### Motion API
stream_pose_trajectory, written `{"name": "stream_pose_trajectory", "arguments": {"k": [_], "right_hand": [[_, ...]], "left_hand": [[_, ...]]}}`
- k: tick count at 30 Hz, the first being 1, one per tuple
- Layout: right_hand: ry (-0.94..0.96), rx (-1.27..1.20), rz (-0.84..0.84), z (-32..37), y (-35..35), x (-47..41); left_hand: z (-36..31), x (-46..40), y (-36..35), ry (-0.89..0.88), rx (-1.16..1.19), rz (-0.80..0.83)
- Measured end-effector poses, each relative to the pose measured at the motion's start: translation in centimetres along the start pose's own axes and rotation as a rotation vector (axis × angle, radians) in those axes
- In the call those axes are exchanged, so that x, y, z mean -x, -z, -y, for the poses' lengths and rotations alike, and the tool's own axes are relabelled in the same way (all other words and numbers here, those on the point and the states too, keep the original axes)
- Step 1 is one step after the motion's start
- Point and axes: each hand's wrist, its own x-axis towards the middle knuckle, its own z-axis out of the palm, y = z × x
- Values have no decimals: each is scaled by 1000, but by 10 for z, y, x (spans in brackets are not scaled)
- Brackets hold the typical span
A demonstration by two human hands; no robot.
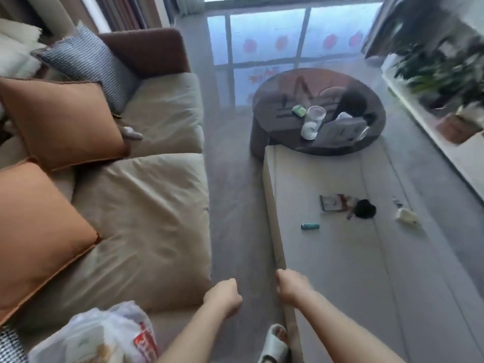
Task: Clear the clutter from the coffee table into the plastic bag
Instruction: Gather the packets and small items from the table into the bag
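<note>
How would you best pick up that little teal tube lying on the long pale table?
Pinch the teal tube across its middle from straight above. It lies flat on its side, apart from the other clutter, so both long sides are free for fingertips.

We saw a pale beige tabletop (340,258); on it lay a teal lighter (310,226), and beyond that a black lump (365,209). Beside the tabletop stood a beige sofa (146,205) with orange cushions (60,121).

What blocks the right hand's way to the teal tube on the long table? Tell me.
Nothing visible does. The right hand hovers at the near edge of the long table, and only bare tabletop lies between it and the teal tube.
</note>
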Motion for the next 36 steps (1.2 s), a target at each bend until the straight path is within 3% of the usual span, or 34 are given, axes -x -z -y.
{"name": "stream_pose_trajectory", "arguments": {"k": [17,29,36], "right_hand": [[-372,-304,-100,-217,50,-30],[-458,-383,-171,-310,67,-176],[-511,-408,-107,-343,55,-274]], "left_hand": [[-233,-80,4,-264,-428,-25],[-325,-267,-16,-368,-624,14],[-342,-362,-45,-440,-725,5]]}}
